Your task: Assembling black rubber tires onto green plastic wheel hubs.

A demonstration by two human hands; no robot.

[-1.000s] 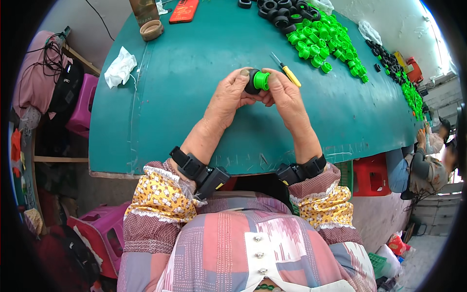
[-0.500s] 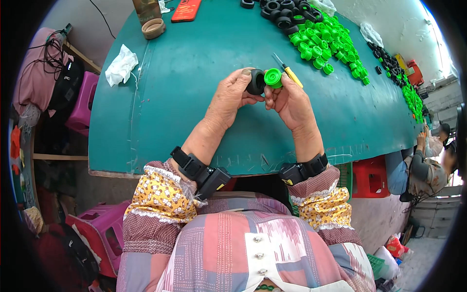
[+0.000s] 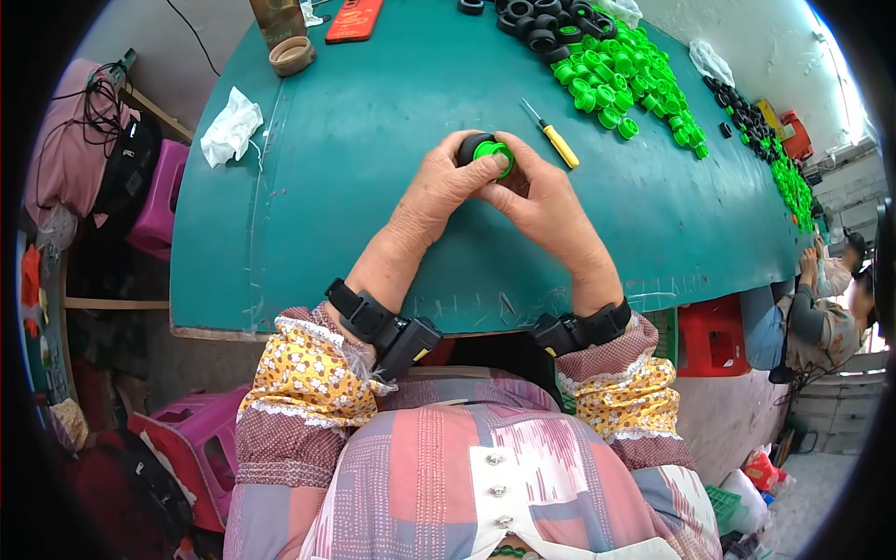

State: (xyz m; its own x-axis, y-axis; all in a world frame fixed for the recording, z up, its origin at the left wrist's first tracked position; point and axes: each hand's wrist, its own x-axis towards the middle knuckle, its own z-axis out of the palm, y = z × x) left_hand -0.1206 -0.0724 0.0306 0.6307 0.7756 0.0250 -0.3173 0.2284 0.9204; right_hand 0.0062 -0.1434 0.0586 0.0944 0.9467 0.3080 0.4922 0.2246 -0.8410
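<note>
Above the green tabletop, my left hand is closed round a small black toy tyre, its thumb lying over a bright green wheel hub. The hub sits against the tyre's opening, partly inside it; how deep cannot be seen. My right hand grips the hub and tyre from the other side, fingers curled behind and partly hidden. Just beyond that hand lies a yellow-handled screwdriver, its thin metal shaft pointing away.
Loose green hubs and black tyres are heaped at the far right of the table. Crumpled tissue lies at left, near a brown lid and a red phone-like slab. Another person sits far right.
The hub and tyre, side by side before, are now pressed together. My right hand has moved left and turned over the hub, leaving the screwdriver fully in sight.
</note>
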